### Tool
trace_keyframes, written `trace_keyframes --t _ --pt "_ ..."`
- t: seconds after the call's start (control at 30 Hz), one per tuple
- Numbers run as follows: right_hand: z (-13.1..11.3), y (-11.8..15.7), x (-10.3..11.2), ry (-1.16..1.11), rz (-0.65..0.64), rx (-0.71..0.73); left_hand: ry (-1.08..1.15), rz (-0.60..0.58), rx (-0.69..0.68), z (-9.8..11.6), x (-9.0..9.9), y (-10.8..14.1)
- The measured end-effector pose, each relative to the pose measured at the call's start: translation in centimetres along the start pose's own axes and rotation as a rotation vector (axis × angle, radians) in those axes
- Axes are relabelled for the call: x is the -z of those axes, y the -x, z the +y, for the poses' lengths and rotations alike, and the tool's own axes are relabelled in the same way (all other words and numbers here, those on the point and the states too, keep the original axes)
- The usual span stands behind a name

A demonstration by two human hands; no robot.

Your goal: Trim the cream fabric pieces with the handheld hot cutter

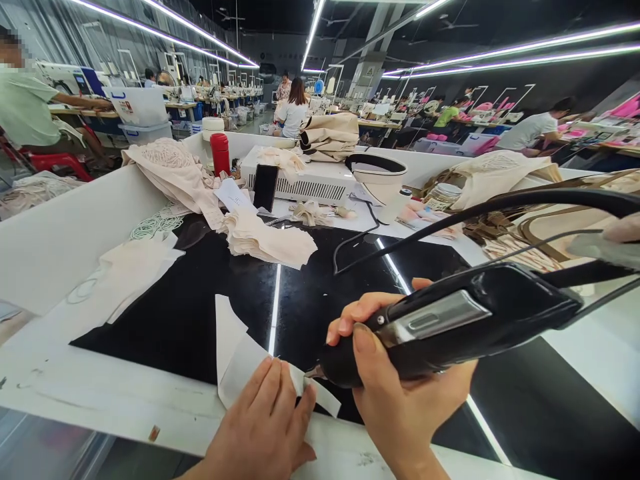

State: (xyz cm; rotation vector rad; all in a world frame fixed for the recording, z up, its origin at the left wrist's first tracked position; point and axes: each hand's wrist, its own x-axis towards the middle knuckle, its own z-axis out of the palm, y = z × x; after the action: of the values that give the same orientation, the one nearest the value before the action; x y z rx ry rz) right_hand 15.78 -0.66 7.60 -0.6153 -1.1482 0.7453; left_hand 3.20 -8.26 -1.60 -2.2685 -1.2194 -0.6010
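Note:
A black corded hand tool (450,320), with a silver plate on its side and a narrow metal tip, is gripped in my right hand (405,387). Its tip meets a curved off-white fabric piece (245,367) lying near the front edge of the black sheet (175,313). My left hand (265,413) lies on that same piece, fingers stretched out and pressing it down just left of the tip. Farther back on the sheet sits a stack of cut cream fabric pieces (270,240).
Behind stand a white vented box (310,183), a dark phone (265,188), a red bottle (220,155) and a cream round container (377,177). A black cable (525,198) arches at right above fabric pieces. Loose cream cloth (135,267) lies left. People work at sewing machines beyond.

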Motion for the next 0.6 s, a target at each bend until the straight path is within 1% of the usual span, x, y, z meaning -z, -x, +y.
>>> trace_keyframes --t 0.2,0.4,0.5,0.6 --pt "0.2 -0.4 -0.5 -0.093 -0.005 -0.006 0.013 0.014 -0.003 0.0 0.1 -0.2" --pt "0.5 0.0 -0.9 -0.076 -0.026 -0.006 0.046 0.015 -0.015 -0.1 0.0 0.4" --pt "0.2 0.5 -0.9 -0.064 -0.022 -0.021 0.119 0.011 -0.008 -0.6 0.3 0.8" --pt "0.0 0.8 -0.8 -0.062 -0.016 -0.019 0.232 -0.016 0.013 -1.4 1.2 1.0"
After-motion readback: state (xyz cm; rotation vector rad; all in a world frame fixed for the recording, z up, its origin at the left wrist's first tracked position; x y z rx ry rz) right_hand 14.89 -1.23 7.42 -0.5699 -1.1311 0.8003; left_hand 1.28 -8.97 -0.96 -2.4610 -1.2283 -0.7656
